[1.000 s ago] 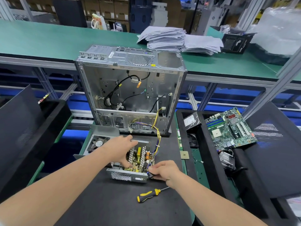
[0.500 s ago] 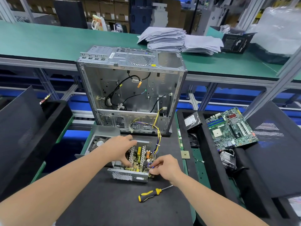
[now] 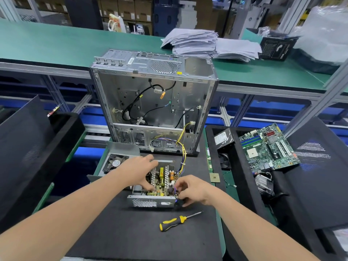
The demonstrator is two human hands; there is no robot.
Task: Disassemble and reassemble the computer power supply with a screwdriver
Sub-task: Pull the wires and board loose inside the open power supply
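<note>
One stripped computer case (image 3: pixel 154 102) stands upright at the far edge of the black mat (image 3: pixel 113 232). Just in front of it, on the mat, lies the power supply (image 3: pixel 150 201), lid off and circuit board showing. My hands are apart. My left hand (image 3: pixel 137 170) is spread over the board's left side, thumb down on it. My right hand (image 3: pixel 194 191) pinches the wire bundle (image 3: pixel 181 161) at the near right corner. The screwdriver (image 3: pixel 177 221) lies untouched, just nearer me.
</note>
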